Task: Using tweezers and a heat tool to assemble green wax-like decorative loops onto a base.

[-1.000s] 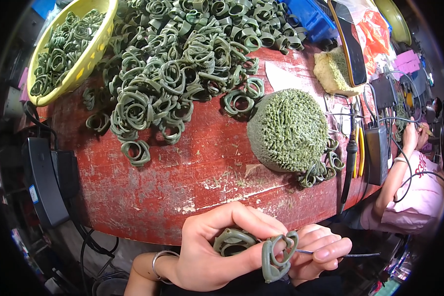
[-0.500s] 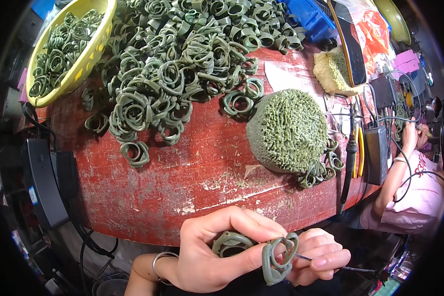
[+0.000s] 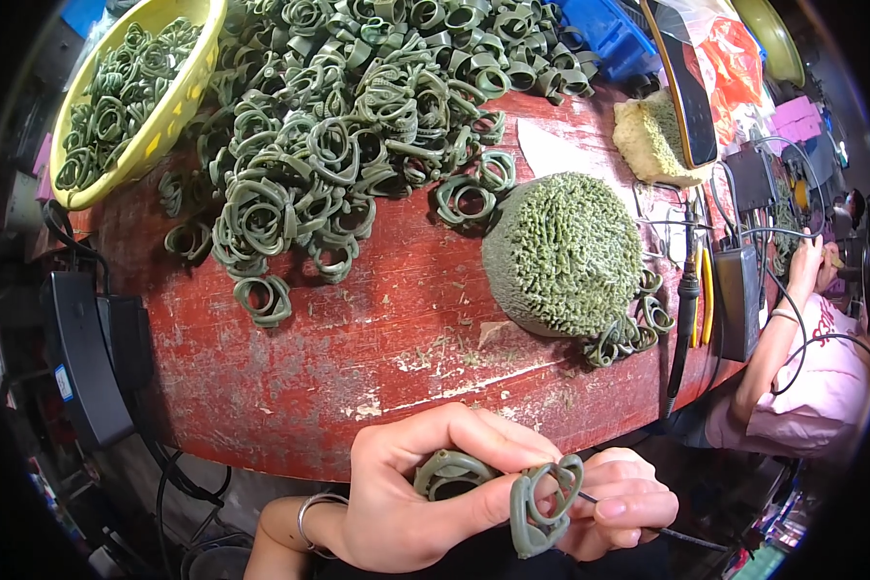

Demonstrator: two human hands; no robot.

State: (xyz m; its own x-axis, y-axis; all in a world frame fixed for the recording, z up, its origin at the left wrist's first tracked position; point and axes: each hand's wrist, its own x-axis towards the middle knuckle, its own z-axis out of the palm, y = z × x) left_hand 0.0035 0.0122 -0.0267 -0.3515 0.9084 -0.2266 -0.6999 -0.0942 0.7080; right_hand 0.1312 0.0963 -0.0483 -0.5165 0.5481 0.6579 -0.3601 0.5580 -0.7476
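My left hand [image 3: 425,483] pinches a dark green openwork ring [image 3: 535,517] between thumb and fingertips, over the table's near edge. A second green ring [image 3: 451,474] is tucked inside the same hand. Close beside it, my right hand [image 3: 619,503] has its fingers closed round a thin dark tool [image 3: 587,498], whose tip points at the ring. The tip is partly hidden behind the ring and fingers. A thin dark cord or shaft [image 3: 691,537] runs out to the right of that hand.
A large heap of green rings [image 3: 348,135] covers the far side of the red table [image 3: 290,387]. A yellow basket [image 3: 191,111] holds more. A round green textured block [image 3: 570,256] has several rings [image 3: 628,333] beside it. A phone [image 3: 681,87] and a co-worker's arm [image 3: 778,338] are at right.
Both hands have shifted very slightly left with the ring. My right fingers have moved a little on the thin tool. The table's contents look unchanged.
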